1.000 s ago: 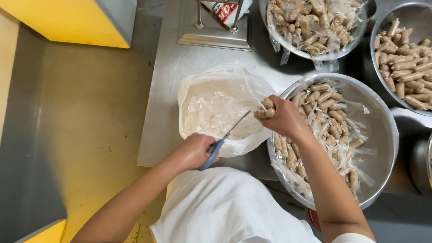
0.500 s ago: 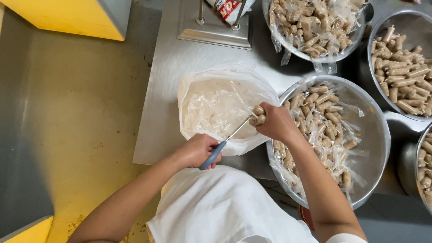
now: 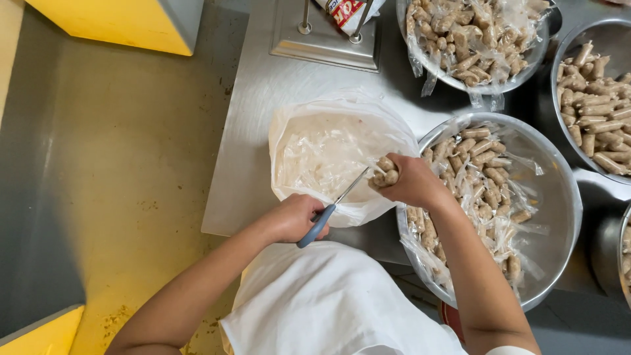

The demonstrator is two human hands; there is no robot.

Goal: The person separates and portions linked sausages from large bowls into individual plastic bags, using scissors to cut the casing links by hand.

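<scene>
Left hand (image 3: 294, 218): closed around the blue handle of a pair of scissors (image 3: 332, 204), blades angled up and to the right, tips at the sausages in the other hand. Right hand (image 3: 411, 181): clenched on a small bunch of wrapped sausages (image 3: 384, 174), held over the rim between bag and bowl. Clear plastic bag (image 3: 328, 151): open, crumpled wrappings inside, on the steel table (image 3: 253, 125), directly under the scissors. Large steel bowl (image 3: 565, 217): just right of the bag, holding sausages in clear film, the right forearm crossing it. Two further bowls of sausages (image 3: 473, 33) (image 3: 598, 112): at the far right of the table. Yellow floor (image 3: 131, 164): left of the table.
</scene>
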